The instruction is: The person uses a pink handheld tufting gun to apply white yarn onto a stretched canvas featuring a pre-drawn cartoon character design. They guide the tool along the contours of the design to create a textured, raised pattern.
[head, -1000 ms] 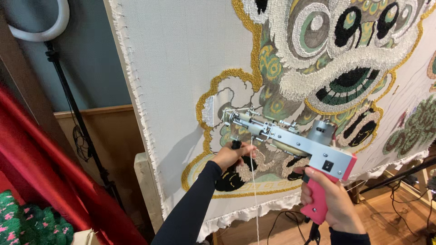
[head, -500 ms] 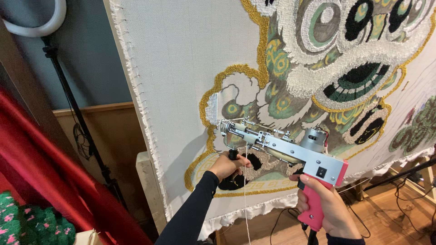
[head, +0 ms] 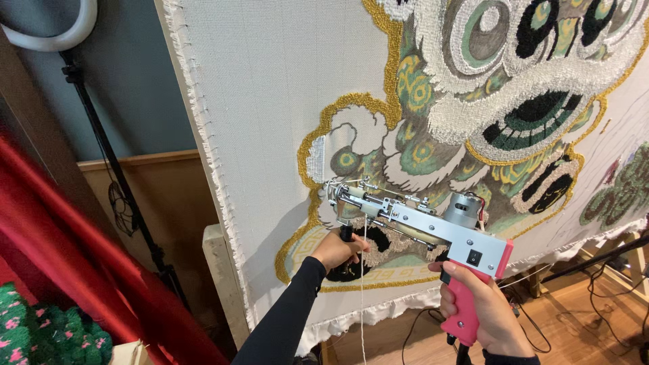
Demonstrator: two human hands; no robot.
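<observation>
- The fingers (head: 488, 289) of the right hand (head: 483, 314) are curled tight around the pink plastic grip (head: 460, 312) of a tufting gun (head: 416, 220), clamped on it, with the forefinger lying up by the pink-edged metal housing.
- The left hand (head: 338, 249), in a long black sleeve (head: 284, 318), is closed in a fist on the short black front handle (head: 347, 234) under the gun's nose.
- The gun is a long, boxy silver frame of bare metal with rods and screws along its top, a round grey motor (head: 463, 203) at the back and a black rocker switch on its side; its needle end touches the cloth near the lower left part of the tufted picture.
- A thin white yarn (head: 363, 290) hangs straight down from the gun's front.
- The cloth (head: 270, 94) is a pale, fine-woven backing stretched on a wooden frame (head: 220, 270), frayed along its left and bottom edges.
- The tufted design (head: 514, 88) is thick, looped pile in white, gold, green and black, with curling outlines.
- Left of the frame's edge stand a black light stand (head: 111, 176) with a white ring, red drapery (head: 74, 257), and green-and-pink fuzzy yarn work (head: 40, 331).
</observation>
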